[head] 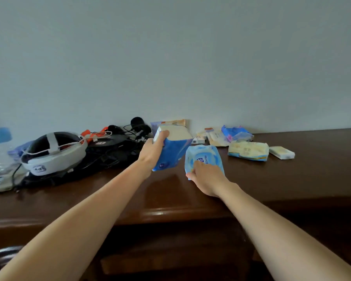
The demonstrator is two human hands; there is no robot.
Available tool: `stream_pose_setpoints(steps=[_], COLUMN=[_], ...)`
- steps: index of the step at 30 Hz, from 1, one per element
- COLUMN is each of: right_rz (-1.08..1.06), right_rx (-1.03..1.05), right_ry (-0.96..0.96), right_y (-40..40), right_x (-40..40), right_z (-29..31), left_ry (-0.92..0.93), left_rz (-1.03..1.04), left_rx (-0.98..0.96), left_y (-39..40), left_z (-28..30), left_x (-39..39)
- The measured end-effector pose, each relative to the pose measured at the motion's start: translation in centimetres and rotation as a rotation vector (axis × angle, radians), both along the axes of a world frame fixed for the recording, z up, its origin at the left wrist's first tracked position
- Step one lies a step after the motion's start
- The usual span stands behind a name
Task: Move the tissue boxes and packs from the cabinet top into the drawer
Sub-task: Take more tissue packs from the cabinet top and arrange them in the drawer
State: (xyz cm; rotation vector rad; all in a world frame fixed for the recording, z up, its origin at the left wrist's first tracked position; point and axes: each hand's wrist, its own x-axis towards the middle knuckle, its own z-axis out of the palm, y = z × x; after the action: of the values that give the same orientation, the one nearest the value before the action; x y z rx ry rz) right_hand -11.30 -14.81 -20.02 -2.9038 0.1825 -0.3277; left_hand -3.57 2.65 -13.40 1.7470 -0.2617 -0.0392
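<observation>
Two packs are in hand: the left hand (pixel 153 152) is clenched around a blue tissue pack (pixel 171 151) lifted off the cabinet top (pixel 292 179); the right hand (pixel 208 179) pinches the near end of a wipes pack (pixel 204 157), its long axis pointing toward the wall, lying mid-surface.

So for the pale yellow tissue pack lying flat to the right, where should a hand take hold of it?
Grip the pale yellow tissue pack across its short width, near the middle, coming from above. It lies flat on the cabinet top with its long side across the view, and a small white pack sits close to its right end, so the ends are less free.
</observation>
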Motion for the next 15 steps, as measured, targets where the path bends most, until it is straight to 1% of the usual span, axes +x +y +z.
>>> stream_pose_setpoints(steps=[2, 4, 7, 9, 11, 13, 15], right_rz=[0.041, 0.037, -0.011, -0.021, 0.014, 0.035, 0.008], right_rx=[0.016, -0.024, -0.099, -0.049, 0.059, 0.136, 0.2], right_ry=[-0.038, -0.107, -0.275, -0.425, -0.526, -0.499, -0.375], right_y=[1.1, 2.4, 4.0, 5.1, 6.1, 6.9, 7.3], right_x=[-3.2, -6.8, -12.0, -15.9, -19.9, -23.3, -25.5], right_z=[-0.3, -0.5, -1.8, -3.4, -5.8, -9.2, -13.1], left_ry=[0.082, 0.122, 0.206, 0.294, 0.411, 0.558, 0.709], left_rz=[-0.044, -0.067, -0.173, -0.21, -0.234, -0.237, -0.188], left_rx=[-0.098, -0.154, -0.317, -0.413, -0.479, -0.519, -0.517], left_y=[2.1, 4.4, 8.1, 10.6, 12.6, 14.4, 15.5], left_z=[-0.2, -0.8, -3.1, -5.7, -9.5, -13.7, -18.0], left_x=[-4.7, -9.3, -15.3, -18.6, -20.9, -22.7, -24.0])
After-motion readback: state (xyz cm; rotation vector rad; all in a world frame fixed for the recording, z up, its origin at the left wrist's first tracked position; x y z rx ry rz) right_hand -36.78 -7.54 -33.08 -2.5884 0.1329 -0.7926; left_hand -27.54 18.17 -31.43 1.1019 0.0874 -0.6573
